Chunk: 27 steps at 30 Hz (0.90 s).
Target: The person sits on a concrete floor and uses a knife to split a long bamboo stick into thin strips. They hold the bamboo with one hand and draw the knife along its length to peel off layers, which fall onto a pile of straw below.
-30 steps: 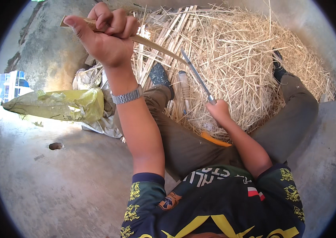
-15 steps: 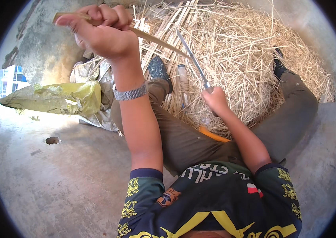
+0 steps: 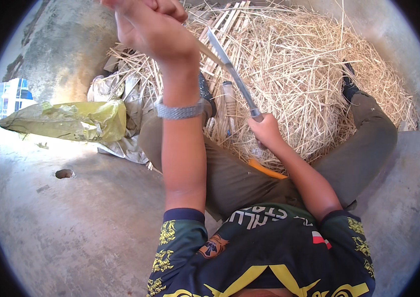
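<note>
My left hand (image 3: 153, 27), raised at the top edge and partly cut off, is closed round a thin bamboo strip (image 3: 209, 52). From the fist the strip slants down to the right, and its lower end meets the blade of a long knife (image 3: 239, 84). The knife's handle sits in my right hand (image 3: 265, 130), fingers wrapped round it, in front of my lap. Its blade points up and to the left. Under both, a big heap of pale shavings (image 3: 294, 74) lies between my legs.
Several flat bamboo strips (image 3: 227, 20) lie at the heap's far left. A clear bottle (image 3: 229, 96) rests by my left shoe (image 3: 206, 91). Left of my leg lie a yellow-green sack (image 3: 81, 120) and a whitish sack (image 3: 126, 148). The concrete floor has a small hole (image 3: 65, 173). Walls stand behind.
My left hand has moved right and farther up, partly out of the picture, with the strip. The knife's blade has tilted slightly left; my right hand has barely shifted.
</note>
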Each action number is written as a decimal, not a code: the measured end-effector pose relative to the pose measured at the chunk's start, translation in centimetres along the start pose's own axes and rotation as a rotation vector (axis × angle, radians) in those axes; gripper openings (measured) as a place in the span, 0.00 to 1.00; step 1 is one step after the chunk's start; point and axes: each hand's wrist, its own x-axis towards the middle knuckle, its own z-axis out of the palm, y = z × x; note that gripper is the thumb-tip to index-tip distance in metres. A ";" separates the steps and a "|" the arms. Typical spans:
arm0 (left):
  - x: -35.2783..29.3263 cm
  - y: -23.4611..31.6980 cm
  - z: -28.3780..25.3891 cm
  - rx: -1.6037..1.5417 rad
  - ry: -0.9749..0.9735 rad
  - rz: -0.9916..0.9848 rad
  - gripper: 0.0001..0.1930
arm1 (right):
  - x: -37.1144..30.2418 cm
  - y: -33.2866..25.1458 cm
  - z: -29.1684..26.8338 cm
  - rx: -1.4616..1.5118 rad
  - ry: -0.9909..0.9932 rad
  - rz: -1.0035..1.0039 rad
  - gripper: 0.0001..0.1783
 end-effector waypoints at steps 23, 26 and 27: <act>0.0 -2.3 0.0 -0.041 0.113 0.129 0.32 | -2.2 -2.8 -2.7 -0.066 0.106 -0.083 0.15; 0.0 -3.5 -0.9 0.043 0.060 0.234 0.27 | -3.0 -4.3 -1.9 0.286 0.192 -0.241 0.15; -0.2 -3.5 -0.7 0.082 0.013 0.257 0.27 | -2.6 -4.1 -1.3 0.393 0.214 -0.314 0.15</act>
